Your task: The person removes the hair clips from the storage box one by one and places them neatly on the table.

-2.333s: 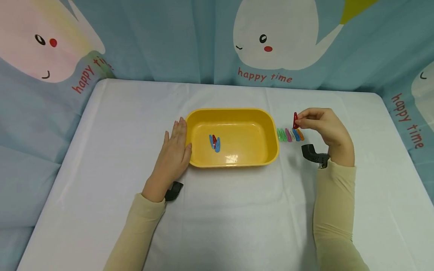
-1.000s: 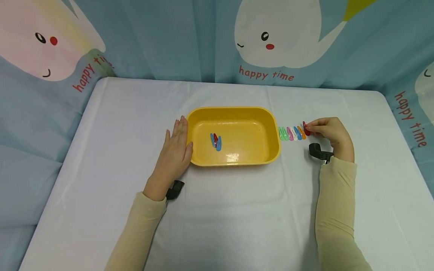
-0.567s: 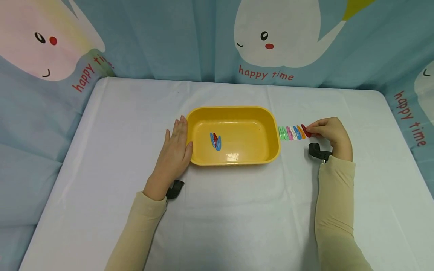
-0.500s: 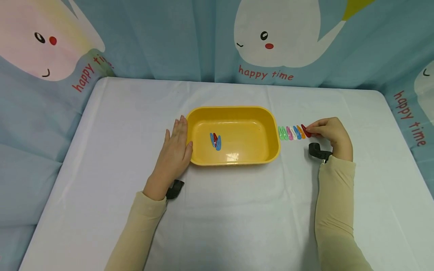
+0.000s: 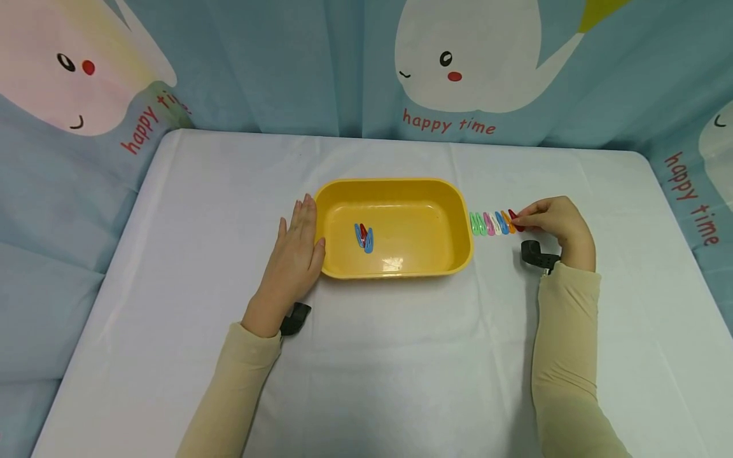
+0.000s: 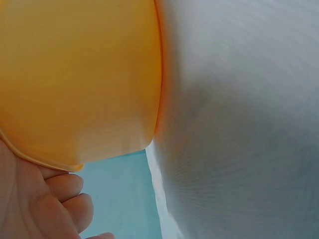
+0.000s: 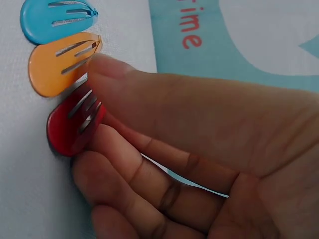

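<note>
My left hand (image 5: 289,267) lies with straight fingers along the left rim of a yellow tray (image 5: 424,222); the left wrist view shows its fingers against the tray's outer wall. My right hand (image 5: 561,226) pinches a red snap hair clip (image 7: 62,132) at the right end of a row on the table. Its thumb tip reaches over the clip's narrow end to the edge of the orange hair clip (image 7: 47,69) beside it. Leftward, the row runs on with a blue hair clip (image 7: 42,22), a white one, a pink one (image 5: 489,224) and two green ones (image 5: 474,224).
Inside the tray lie a red hair clip (image 5: 363,234) and two blue ones (image 5: 369,242). The white-covered table (image 5: 401,362) is backed by a blue curtain (image 5: 286,70) with cartoon prints. A black wrist camera mount (image 5: 535,254) sticks out beside the right wrist.
My right hand has lowered the red clip from above the row to its right end, turning it to match the slant. The thumb has since slid left towards the orange clip. My left hand stays put.
</note>
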Demonstrator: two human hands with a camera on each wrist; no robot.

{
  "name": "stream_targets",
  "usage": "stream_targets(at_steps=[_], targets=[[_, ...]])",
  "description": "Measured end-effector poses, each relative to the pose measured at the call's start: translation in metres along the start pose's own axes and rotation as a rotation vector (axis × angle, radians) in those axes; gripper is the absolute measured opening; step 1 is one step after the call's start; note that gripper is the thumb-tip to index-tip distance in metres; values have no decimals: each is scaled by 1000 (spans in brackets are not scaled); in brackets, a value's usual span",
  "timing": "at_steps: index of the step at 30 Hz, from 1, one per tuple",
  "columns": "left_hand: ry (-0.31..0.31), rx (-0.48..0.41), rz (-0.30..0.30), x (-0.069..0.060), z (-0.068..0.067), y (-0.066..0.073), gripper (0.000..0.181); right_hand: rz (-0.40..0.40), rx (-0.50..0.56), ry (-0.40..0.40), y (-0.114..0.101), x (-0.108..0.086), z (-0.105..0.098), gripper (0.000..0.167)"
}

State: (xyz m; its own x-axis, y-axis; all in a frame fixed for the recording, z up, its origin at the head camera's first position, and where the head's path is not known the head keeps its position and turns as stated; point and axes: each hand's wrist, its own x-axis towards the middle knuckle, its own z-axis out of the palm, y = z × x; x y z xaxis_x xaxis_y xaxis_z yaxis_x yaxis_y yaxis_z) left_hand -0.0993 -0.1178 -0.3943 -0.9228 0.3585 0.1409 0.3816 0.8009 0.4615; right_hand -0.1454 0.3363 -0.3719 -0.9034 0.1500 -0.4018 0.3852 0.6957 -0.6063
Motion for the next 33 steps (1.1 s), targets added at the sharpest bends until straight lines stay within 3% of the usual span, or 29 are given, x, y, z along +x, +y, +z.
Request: stream_targets(at_steps=[25, 33], targets=[[-4, -7, -1, 0, -1, 0, 61, -10, -17, -70, -3, 2, 0, 25], [-4, -8, -3, 1, -1, 1, 61, -10, -42, -53, -6, 1, 2, 25]])
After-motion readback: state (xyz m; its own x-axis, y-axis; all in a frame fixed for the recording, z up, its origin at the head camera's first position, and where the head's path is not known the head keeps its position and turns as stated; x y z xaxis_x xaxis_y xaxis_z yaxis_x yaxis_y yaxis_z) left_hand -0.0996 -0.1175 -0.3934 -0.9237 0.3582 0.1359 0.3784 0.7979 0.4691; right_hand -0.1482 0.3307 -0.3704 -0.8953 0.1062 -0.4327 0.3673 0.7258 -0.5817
